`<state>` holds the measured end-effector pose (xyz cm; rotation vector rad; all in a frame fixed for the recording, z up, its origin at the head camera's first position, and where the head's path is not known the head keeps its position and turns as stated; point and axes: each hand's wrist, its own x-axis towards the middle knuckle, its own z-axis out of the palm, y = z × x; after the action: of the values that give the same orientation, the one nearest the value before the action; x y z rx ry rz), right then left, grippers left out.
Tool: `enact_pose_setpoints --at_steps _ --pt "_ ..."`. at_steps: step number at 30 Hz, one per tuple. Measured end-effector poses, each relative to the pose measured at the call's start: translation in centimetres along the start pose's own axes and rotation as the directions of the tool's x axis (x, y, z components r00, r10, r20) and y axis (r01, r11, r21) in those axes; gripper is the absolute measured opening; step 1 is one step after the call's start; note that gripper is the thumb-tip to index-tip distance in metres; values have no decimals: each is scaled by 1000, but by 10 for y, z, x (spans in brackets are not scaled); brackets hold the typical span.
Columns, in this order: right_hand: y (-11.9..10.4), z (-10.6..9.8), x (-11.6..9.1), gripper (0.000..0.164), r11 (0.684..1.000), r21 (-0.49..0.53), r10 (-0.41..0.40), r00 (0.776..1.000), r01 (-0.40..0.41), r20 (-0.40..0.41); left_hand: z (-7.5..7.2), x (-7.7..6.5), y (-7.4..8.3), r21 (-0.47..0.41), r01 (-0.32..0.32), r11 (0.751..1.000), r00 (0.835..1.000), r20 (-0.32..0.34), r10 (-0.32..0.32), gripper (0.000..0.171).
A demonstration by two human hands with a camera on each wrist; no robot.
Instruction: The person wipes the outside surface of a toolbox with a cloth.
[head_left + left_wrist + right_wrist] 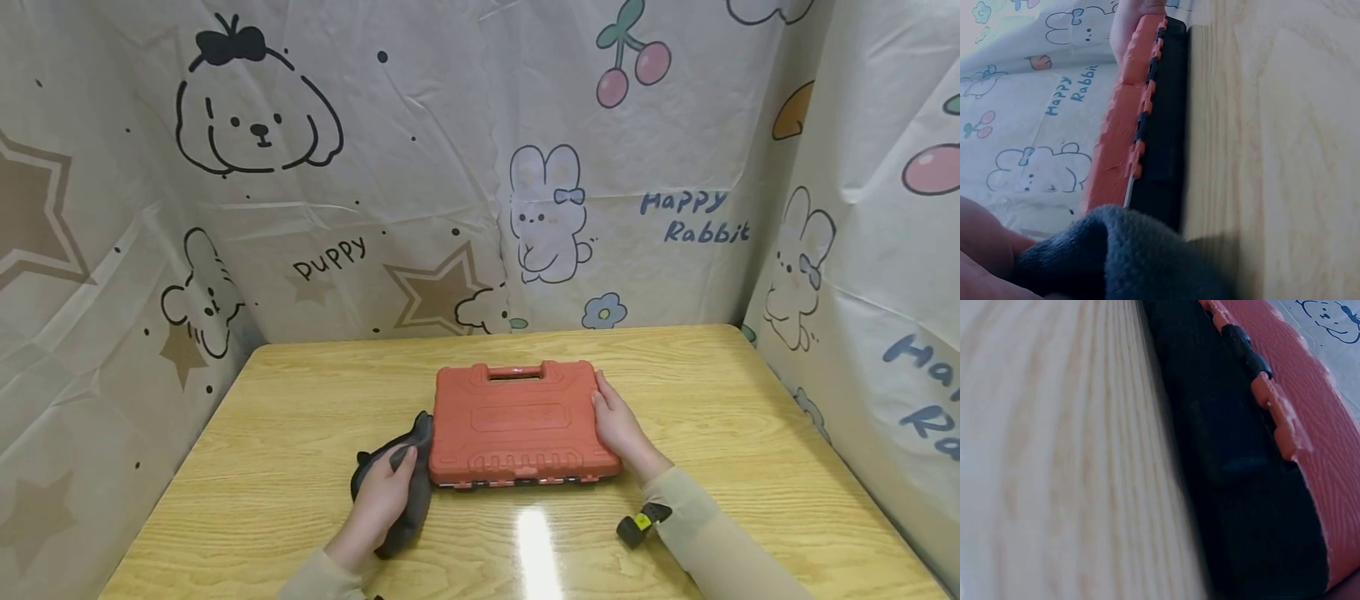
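Note:
A closed red plastic tool case (pixel 517 417) with a black bottom half (pixel 1163 125) lies flat on the wooden table, its carry handle (pixel 514 372) on the far side. My left hand (pixel 381 496) grips a dark grey fleecy cloth (pixel 412 517) and holds it against the case's left side. In the left wrist view the bunched cloth (pixel 1135 250) covers the near end of the case. My right hand (pixel 621 423) holds the case by its right edge, the thumb at the top edge. Interlocking red and black hinges (pixel 1272 406) run along the near side.
The wooden table (pixel 300 400) extends around the case on every side. Behind it and at both sides hang white fabric sheets (pixel 420 183) printed with cartoon animals. A small black wrist camera with a yellow label (pixel 642 522) is strapped at my right sleeve.

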<state>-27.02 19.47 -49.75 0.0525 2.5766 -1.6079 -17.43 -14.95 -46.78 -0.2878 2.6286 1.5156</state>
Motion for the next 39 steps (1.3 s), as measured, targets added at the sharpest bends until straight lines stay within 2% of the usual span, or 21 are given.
enact_pose_setpoints --at_steps 5,14,18,24,29,34,39 --pt "-1 0 -1 57 1000 -6 0 1000 0 0 -9 -3 2 49 -43 998 998 42 41 44" --pt "0 1 0 57 1000 -9 5 1000 -5 1 -22 -2 3 36 -19 999 987 158 13 51" --pt "1 1 0 57 1000 -11 2 1000 -2 0 -29 0 5 34 -11 999 981 193 4 49" --pt "1 0 0 57 1000 -10 -2 1000 2 -5 -38 1 11 96 -21 995 983 185 3 44" --pt "1 0 0 57 1000 -8 4 1000 -4 -7 -44 0 17 140 -57 989 984 175 32 43" --pt "2 0 0 57 1000 -9 1 1000 -1 -11 -51 0 22 163 -84 983 983 177 54 45" --pt "2 0 1 57 1000 -14 1 1000 -2 -11 -57 -2 27 158 -84 984 982 180 55 46"
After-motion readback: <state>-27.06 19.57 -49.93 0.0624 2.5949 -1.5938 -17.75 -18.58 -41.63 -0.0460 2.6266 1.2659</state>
